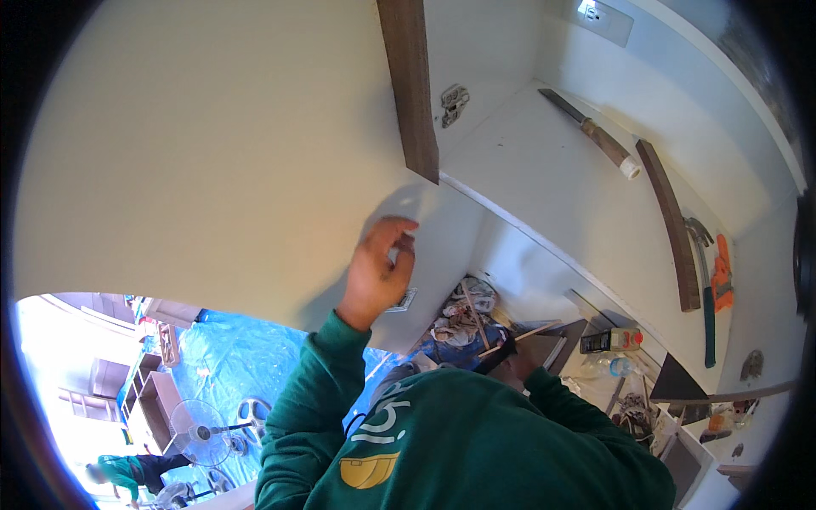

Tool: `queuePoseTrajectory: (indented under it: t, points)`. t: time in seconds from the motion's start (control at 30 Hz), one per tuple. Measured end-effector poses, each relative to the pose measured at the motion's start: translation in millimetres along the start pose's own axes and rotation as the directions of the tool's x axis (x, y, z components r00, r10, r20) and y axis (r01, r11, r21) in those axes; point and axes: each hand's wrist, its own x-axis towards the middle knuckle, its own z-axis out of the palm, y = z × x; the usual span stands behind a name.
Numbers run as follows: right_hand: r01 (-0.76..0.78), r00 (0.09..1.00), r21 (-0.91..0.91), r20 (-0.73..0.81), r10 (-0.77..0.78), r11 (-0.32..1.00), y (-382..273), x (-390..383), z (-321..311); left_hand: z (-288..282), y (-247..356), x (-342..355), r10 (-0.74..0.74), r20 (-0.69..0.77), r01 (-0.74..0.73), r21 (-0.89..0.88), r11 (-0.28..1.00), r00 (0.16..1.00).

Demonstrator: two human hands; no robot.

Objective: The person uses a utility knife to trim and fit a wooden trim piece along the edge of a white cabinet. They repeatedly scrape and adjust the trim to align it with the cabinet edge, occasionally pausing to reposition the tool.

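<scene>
My left hand [378, 270] is raised against the pale cabinet panel [212, 161], just below the lower end of a dark brown wooden strip [410, 102]. Its fingers are curled in toward the thumb; whatever they pinch, if anything, is too small to name. Low in front of my chest, my right hand [515, 367] is partly hidden by my green sweatshirt. It appears closed round a dark object [497, 354] whose kind I cannot make out. A metal hinge [455, 105] is fixed to the cabinet's inner side wall, right of the strip.
On the shelf [527, 170] lie a wooden-handled saw [592, 138], a brown strip [671, 225], a hammer [705, 289] and an orange tool [722, 274]. Bottles [612, 341] and rags [467, 314] sit below. At lower left are a fan [200, 432], blue sheeting [234, 365] and another person [127, 472].
</scene>
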Motion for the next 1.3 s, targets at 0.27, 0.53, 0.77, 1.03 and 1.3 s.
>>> queuePoseTrajectory:
  t: [0.27, 0.53, 0.77, 1.03, 1.3]
  points:
    - [0.236, 0.968, 0.32, 0.0, -0.249, 0.918, -236.6, -15.6, -47.6, 9.7, -13.4, -30.4, -0.228, 0.338, 0.333, -0.297, 0.895, 0.913]
    - [0.268, 0.95, 0.568, -0.023, -0.311, 0.778, -350.7, -28.5, -73.8, -12.3, -7.2, -24.9, -0.074, 0.328, 0.254, -0.548, 0.797, 0.942]
    - [0.208, 0.947, 0.703, 0.028, -0.319, 0.681, -386.2, -50.2, -57.8, -21.0, 22.9, 6.6, 0.129, 0.436, 0.165, -0.573, 0.803, 0.89]
    - [0.26, 0.939, 0.657, -0.001, -0.344, 0.707, -374.2, -65.5, -59.2, -27.0, 19.8, 11.1, 0.053, 0.226, 0.068, -0.495, 0.866, 0.973]
    - [0.507, 0.861, 0.601, -0.392, -0.324, 0.618, -390.6, -73.9, -85.2, -49.7, 32.6, -6.9, 0.245, 0.532, -0.351, 0.107, 0.93, 0.811]
